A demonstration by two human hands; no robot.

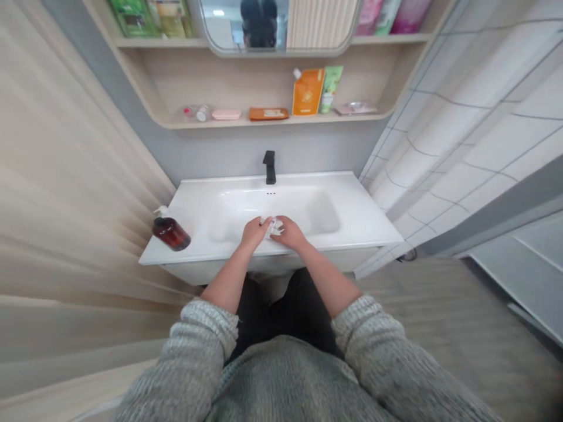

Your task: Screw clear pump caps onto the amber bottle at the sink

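Observation:
Over the front rim of the white washbasin (334, 225), both hands meet at a small white, thin, crumpled-looking piece (272, 227). Its exact kind is too small and blurred to make out. My left hand (253, 232) has its fingers closed on the piece from the left, thumb on top. From the right, my right hand (290, 232) curls its fingers around the other side of the same piece. Parts of it are hidden by the fingers. Behind the hands stands a black faucet (270, 167).
A dark red-brown pump bottle (172, 233) stands on the counter's left end. Above is a shelf (193, 122) with an orange pouch (308, 92), a green tube (331, 89) and a pink soap box (226, 114). A beige curtain (65, 193) hangs left, a white checked one (475, 117) right.

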